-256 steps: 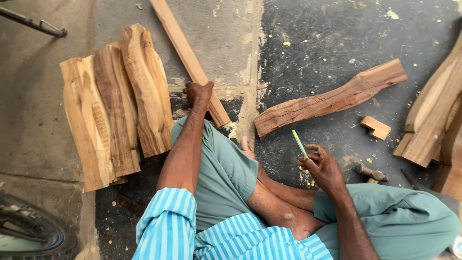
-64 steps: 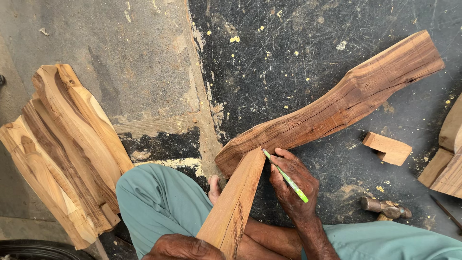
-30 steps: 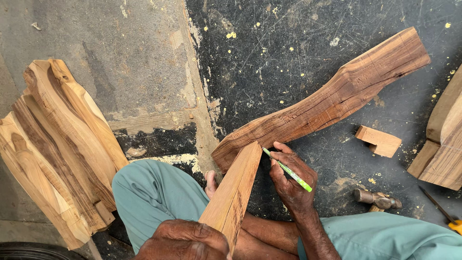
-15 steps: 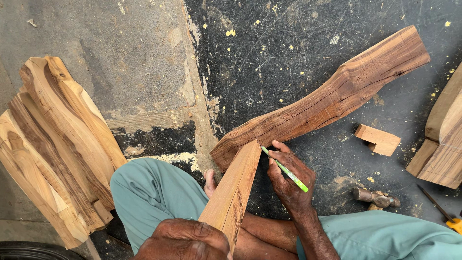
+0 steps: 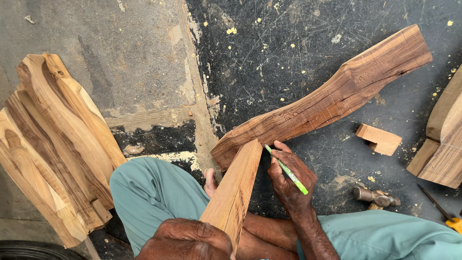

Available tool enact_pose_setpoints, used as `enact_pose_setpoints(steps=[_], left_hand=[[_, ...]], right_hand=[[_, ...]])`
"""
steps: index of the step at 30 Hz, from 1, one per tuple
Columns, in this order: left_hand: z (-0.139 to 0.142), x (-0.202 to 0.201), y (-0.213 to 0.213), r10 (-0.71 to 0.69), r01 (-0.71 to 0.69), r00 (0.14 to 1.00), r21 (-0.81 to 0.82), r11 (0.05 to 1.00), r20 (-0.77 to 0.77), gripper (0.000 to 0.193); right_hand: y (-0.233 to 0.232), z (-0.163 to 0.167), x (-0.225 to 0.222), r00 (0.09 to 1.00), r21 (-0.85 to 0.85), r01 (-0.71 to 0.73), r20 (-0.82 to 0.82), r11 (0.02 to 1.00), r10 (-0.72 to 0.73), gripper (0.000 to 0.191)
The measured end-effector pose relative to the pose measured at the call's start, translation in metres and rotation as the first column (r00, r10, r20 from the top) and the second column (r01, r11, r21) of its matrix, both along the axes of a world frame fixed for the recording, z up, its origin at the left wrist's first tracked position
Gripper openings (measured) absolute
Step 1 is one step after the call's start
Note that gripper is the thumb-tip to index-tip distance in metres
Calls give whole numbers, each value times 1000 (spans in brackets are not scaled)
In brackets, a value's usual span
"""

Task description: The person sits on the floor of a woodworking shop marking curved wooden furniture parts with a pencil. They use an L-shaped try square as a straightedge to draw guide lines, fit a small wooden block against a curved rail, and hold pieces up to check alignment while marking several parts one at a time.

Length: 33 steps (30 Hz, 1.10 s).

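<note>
Lower centre: the left hand (image 5: 192, 238) clasped a straight wooden batten (image 5: 233, 192), steadying it against the curved timber (image 5: 327, 98), while the right hand (image 5: 288, 180) pinched a green pencil (image 5: 287, 169) at their junction.

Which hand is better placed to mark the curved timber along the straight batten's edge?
Right. The right hand holds the green pencil, tip at the batten's far end on the curved timber. The left hand grips the batten's near end.

Woodworking shop floor, stained concrete (image 5: 144, 58), rough shaped planks (image 5: 53, 144) at left, wood offcut (image 5: 380, 139) and hammer (image 5: 375, 196) at right
</note>
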State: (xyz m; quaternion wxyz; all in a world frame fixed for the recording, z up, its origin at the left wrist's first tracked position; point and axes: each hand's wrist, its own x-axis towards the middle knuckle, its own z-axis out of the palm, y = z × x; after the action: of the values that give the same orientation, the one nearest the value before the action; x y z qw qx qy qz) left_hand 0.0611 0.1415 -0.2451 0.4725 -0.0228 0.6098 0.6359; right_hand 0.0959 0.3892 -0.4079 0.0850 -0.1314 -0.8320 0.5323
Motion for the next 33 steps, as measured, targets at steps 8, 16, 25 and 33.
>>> enact_pose_setpoints(steps=[8, 16, 25, 33], left_hand=[[-13, 19, -11, 79, -88, 987, -61, 994, -139, 40], [8, -16, 40, 240, -149, 729, 194, 970, -641, 40], [77, -34, 86, 412, -16, 438, 451, 892, -799, 26], [64, -14, 65, 331, -4, 606, 413, 911, -723, 24]], right_hand=[[0, 5, 0, 1000, 24, -10, 2, 1000, 10, 19], [4, 8, 5, 1000, -62, 31, -6, 998, -31, 16], [10, 41, 58, 966, -325, 257, 59, 910, -251, 17], [-36, 68, 108, 972, -310, 235, 80, 921, -221, 19]])
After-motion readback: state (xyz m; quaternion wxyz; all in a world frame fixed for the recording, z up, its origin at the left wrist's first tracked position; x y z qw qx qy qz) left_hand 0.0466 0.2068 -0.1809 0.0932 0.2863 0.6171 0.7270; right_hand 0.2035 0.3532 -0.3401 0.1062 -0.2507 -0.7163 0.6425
